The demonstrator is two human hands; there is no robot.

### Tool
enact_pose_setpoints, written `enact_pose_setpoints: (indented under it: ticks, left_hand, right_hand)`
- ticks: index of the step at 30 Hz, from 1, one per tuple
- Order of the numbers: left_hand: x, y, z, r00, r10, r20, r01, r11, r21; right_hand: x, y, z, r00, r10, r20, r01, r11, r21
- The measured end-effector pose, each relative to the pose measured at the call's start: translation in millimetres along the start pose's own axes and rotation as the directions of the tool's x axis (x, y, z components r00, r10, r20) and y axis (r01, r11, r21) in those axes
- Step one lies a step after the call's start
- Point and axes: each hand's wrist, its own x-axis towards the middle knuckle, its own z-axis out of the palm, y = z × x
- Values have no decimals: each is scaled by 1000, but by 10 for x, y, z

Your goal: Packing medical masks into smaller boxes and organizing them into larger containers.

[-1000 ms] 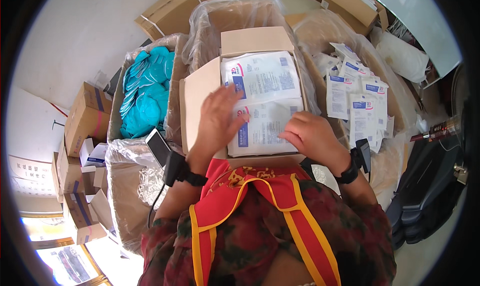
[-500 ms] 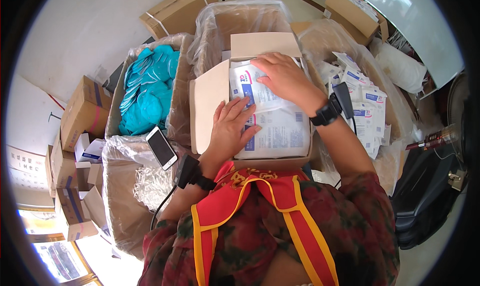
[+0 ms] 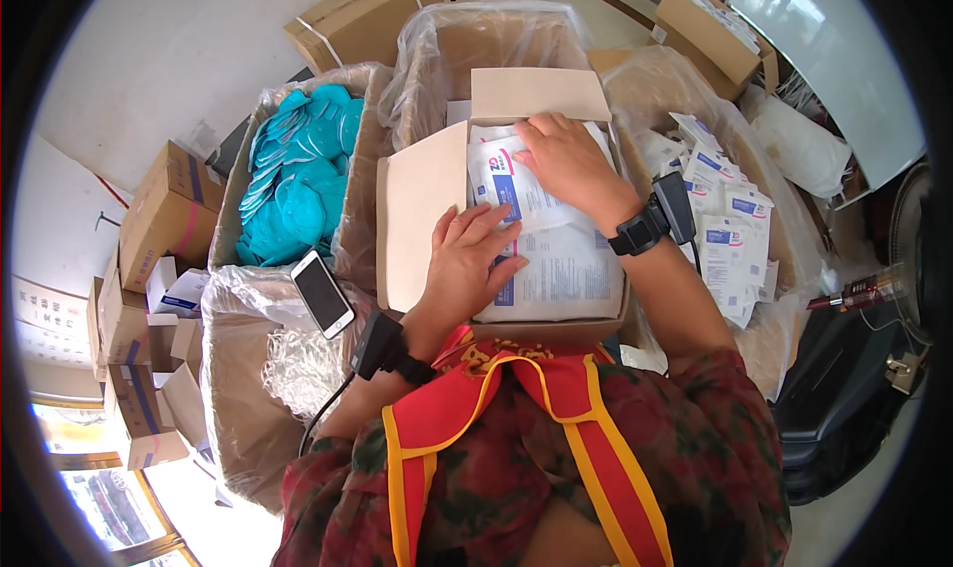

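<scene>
An open cardboard box stands right in front of me, filled with flat white sealed packets. My left hand lies flat on the packets at the box's left side, fingers spread over a packet's edge. My right hand reaches to the far end of the box and presses on the top packet near the far flap. Neither hand has a packet lifted. Both wrists carry black wrist devices.
A plastic-lined box of teal garments stands at the left, with a smartphone on its near rim. At the right, a lined box holds several small white packets. Small cartons are stacked far left; more cardboard boxes stand behind.
My right hand has moved from the near right of the box up to its far end. My left hand has slid down to the near left side of the packets.
</scene>
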Motion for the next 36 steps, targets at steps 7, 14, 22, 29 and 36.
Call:
enact_pose_setpoints:
  ticks: [7, 14, 22, 29, 36]
  left_hand:
    - [-21, -13, -15, 1000, 4, 2, -4, 999, -51]
    - [105, 35, -230, 970, -106, -221, 50, 969, -243]
    - [512, 174, -811, 943, -331, -40, 96, 386, -917]
    - [325, 173, -582, 902, -344, 262, 344, 203, -917]
    - [307, 278, -589, 822, -402, 403, 456, 42, -889]
  right_hand:
    - [83, 7, -139, 992, 53, 114, -56, 998, 24]
    - [70, -175, -709, 990, 133, 46, -141, 933, 331]
    - [-63, -399, -1394, 999, -36, -14, 38, 906, 421]
    - [-513, -381, -1117, 971, 73, 226, -188, 819, 543]
    - [-619, -356, -964, 977, 110, 180, -201, 746, 634]
